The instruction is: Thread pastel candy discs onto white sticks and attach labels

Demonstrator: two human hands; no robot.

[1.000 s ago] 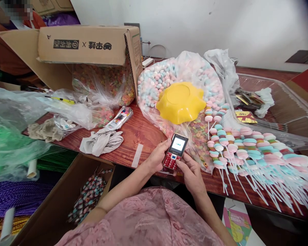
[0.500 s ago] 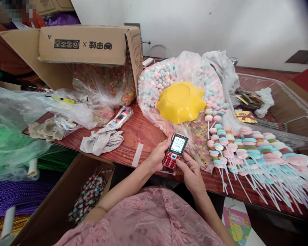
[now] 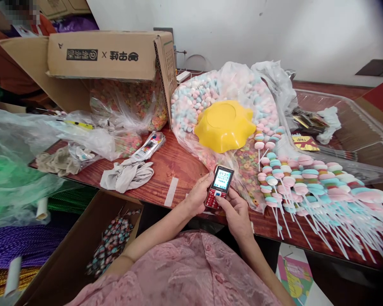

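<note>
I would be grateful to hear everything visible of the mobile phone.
The mobile phone is a seemingly plastic handset with a dark-framed, lit screen reading 01:21 above red keys; smaller text is illegible. It tilts, screen up, by the front edge of the table, held between the left hand and right hand, whose thumb reaches the keys.

The phone (image 3: 222, 180) is located between the left hand (image 3: 199, 195) and the right hand (image 3: 238, 212), at the front edge of the table (image 3: 169, 155). Behind the phone, the bowl (image 3: 225, 125) rests inverted on the sweets bag (image 3: 191, 100). The candy sticks (image 3: 312, 182) lie to the right; the tray (image 3: 354, 123) is behind them. At the rear left, the carton (image 3: 98, 44) contains a second bag (image 3: 127, 102). The cloth (image 3: 127, 175) lies before the carton, with the packet (image 3: 149, 145) between. Below the table edge, left, a lower box (image 3: 60, 250) contains a bundle (image 3: 110, 244).
</note>
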